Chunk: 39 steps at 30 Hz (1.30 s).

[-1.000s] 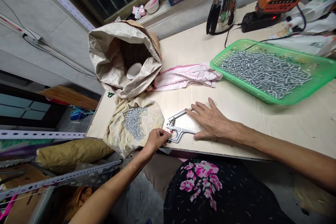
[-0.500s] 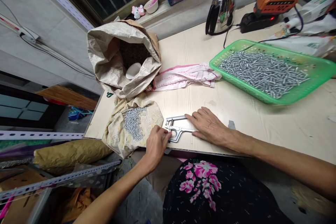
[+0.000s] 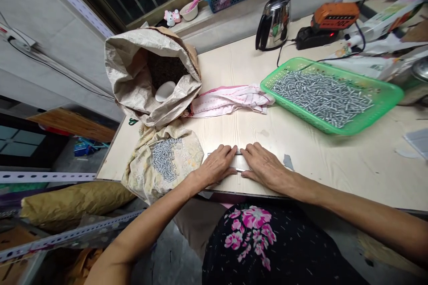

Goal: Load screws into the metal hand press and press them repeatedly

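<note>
A silver pliers-like hand tool [image 3: 237, 169] lies on the table near its front edge, and its two long handles show in the gap between my hands. My left hand [image 3: 218, 164] is closed over the handles and covers most of the tool's head. Closed on the handle ends from the other side is my right hand [image 3: 265, 165], its fingertips close to those of the left. Beside my left forearm, small silver metal pins [image 3: 163, 158] lie heaped on a patterned yellowish cloth [image 3: 189, 149].
A green plastic basket [image 3: 384, 107] full of similar pins stands to the right. At the back left is an open sack [image 3: 123, 58] with a white scoop-like piece inside. A pink-and-white cloth [image 3: 230, 100], a kettle [image 3: 276, 20] and an orange battery on a charger [image 3: 334, 15] sit further back.
My left hand has moved from the tool's head onto its handles, up against my right hand, and now hides the head. The whole view has shifted slightly.
</note>
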Motion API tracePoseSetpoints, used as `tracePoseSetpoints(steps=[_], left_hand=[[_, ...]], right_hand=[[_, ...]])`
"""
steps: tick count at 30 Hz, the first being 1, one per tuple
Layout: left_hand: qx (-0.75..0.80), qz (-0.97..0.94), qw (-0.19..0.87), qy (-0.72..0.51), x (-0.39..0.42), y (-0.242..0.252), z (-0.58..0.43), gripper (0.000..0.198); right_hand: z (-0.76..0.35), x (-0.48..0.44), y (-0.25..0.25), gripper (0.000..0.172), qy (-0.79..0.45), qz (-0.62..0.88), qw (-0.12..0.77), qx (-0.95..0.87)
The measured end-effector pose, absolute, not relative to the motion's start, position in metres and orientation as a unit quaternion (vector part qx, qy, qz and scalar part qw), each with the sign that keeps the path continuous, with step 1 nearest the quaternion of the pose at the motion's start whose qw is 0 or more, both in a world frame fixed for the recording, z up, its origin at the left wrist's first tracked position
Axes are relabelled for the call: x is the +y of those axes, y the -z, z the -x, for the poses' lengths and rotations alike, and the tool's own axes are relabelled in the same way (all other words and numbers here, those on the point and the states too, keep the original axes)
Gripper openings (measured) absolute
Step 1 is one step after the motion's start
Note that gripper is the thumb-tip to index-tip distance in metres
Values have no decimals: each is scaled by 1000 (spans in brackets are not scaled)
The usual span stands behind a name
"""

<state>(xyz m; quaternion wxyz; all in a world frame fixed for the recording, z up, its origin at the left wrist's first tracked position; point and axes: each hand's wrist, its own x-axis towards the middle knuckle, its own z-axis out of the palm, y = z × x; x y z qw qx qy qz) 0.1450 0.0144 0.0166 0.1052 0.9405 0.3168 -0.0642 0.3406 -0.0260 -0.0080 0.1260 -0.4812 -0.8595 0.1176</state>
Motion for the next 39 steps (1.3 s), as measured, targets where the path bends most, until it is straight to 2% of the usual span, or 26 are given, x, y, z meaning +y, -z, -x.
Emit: tracePoseSetpoints(steps=[5,11,16,20,22,23,26,31,34,37,39], left_hand=[[301,-947,82,83,17,-17,-154,50],[295,-948,98,66,22,-7,-153,35],[312,-944,99,40,19,-2,-153,40],[353,-931,95,2,9,3,-147,34],[372,-924,83,-46,-6,10,-143,37],[377,-920,80,-73,-15,14,-141,38],[367,-917,94,-124,-46,29,-142,37],[359,-913,135,-140,-71,35,-149,36],[363,-908,155,-142,-71,28,-150,44],[362,-906,165,-146,-70,26,-149,52],[371,-901,172,-143,-72,31,-148,50]], right_hand=[[-341,-24,11,35,-147,487,141,-849],[-339,-19,23,5,-151,482,129,-854],[-337,-10,28,22,-155,449,130,-870],[-350,-1,17,15,-187,414,145,-879],[-357,4,12,31,-197,397,153,-883],[-361,6,11,33,-197,394,153,-885],[-368,19,15,22,-167,420,133,-882],[-370,48,19,20,-104,445,119,-881],[-353,52,5,20,-71,450,124,-882],[-316,40,-13,19,-62,378,136,-914],[-287,28,-19,14,-70,285,111,-949]])
